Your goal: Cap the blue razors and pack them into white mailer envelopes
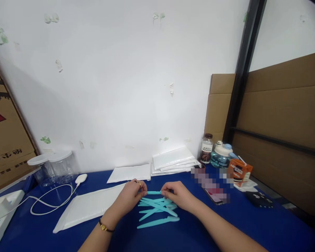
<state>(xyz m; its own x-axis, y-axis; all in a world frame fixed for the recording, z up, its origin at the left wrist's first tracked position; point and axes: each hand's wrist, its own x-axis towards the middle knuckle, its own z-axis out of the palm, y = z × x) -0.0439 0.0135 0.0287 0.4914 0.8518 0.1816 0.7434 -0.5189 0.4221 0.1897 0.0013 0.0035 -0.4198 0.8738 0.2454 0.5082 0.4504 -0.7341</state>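
Forearms [220, 224] slant inward — hands [131, 194] pinching turquoise stick [154, 193]

Lower centre of the frame: left hand [132, 192] and right hand [177, 194] pinch opposite ends of a turquoise stick [154, 193], with a crossed pile of similar sticks [159, 206] just below and a single stick [159, 222] nearer the bottom edge. White padded envelope [89, 208] lies lower left on the blue table [265, 224]; envelope stack [173, 159], centre right; brown-capped jar [206, 150] and orange box [239, 171], right.
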